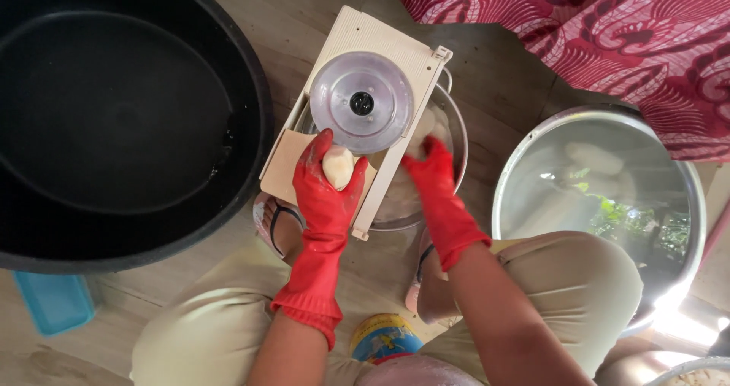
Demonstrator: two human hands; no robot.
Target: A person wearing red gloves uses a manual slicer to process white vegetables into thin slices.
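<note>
1. The left hand [325, 179], in a red rubber glove, sits just left of the frame's centre with its fingers curled around a pale, peeled, rounded piece of food [338, 166], pressing it against the cream slicer board [365, 44].
2. That board lies tilted across the middle top of the frame, with a clear round disc [362, 101] mounted on it, just above the gripped piece.
3. The right hand [432, 174], also gloved in red, is at centre right, its fingers bent over the board's right edge and grasping it.
4. Under the board, a small metal bowl [455, 120] shows at its right side.
5. A large black basin [114, 120] fills the upper left of the frame.
6. A wide metal bowl [525, 165] of water stands at the right, with pale pieces lying under the surface.
7. Red patterned cloth [608, 28] hangs in the upper right.
8. A blue plastic container [55, 301] lies at the lower left on the wooden floor [517, 82].
</note>
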